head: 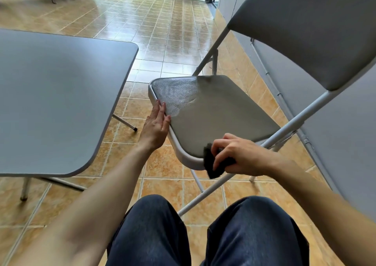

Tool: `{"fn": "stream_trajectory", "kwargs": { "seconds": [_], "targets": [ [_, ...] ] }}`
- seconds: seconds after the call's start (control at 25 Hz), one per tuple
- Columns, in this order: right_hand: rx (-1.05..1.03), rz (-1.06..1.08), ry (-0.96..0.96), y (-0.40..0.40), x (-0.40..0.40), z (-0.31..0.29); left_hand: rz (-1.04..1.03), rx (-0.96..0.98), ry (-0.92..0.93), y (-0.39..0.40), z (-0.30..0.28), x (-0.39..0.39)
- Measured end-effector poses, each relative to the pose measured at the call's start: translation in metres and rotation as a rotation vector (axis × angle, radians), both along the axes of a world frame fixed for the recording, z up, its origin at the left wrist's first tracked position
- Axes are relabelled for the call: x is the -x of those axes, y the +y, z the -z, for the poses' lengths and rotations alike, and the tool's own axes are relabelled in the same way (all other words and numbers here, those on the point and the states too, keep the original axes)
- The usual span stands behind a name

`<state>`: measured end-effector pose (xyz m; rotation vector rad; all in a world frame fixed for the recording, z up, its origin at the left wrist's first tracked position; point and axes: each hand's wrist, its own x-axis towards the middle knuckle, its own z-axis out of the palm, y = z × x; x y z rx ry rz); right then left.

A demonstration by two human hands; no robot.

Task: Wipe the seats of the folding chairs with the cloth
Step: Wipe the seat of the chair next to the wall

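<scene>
**Wiping chair seat, cloth at near corner**

Head view: right hand (242,154) is curled closed around a dark cloth (213,164), pressed at the near edge of the folding chair seat (213,113), close to its near-right corner. Left hand (157,123) is open and flat, fingers together, braced against the seat's left edge and holding nothing. Far-left corner of the seat shows a streaky sheen; the rest looks matte. Grey desk (61,93) sits left of the chair, apart from it.

Risks, as I judge them:
- Cloth is half off the edge, so a stroke could slip off the rim.
- Hard push toward the backrest (305,28) could shift or fold the chair if the left hand lets go.
- Bunched cloth gives narrow contact and may leave missed bands.
</scene>
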<state>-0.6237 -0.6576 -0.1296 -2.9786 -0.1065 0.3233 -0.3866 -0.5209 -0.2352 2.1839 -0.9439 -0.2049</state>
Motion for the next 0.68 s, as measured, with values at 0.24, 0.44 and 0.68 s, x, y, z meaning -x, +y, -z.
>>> {"fn": "stream_trajectory", "kwargs": {
  "seconds": [0.24, 0.44, 0.68],
  "targets": [
    [-0.66, 0.404, -0.11, -0.038, 0.014, -0.019, -0.045, 0.023, 0.005, -0.004, -0.024, 0.014],
    [-1.469, 0.741, -0.289, -0.024, -0.023, -0.005, 0.146, 0.372, 0.486, -0.012, -0.069, 0.054],
    [-1.672, 0.877, -0.273, -0.014, -0.048, 0.006, 0.107, 0.492, 0.593, -0.02, -0.091, 0.063]
  ]
}}
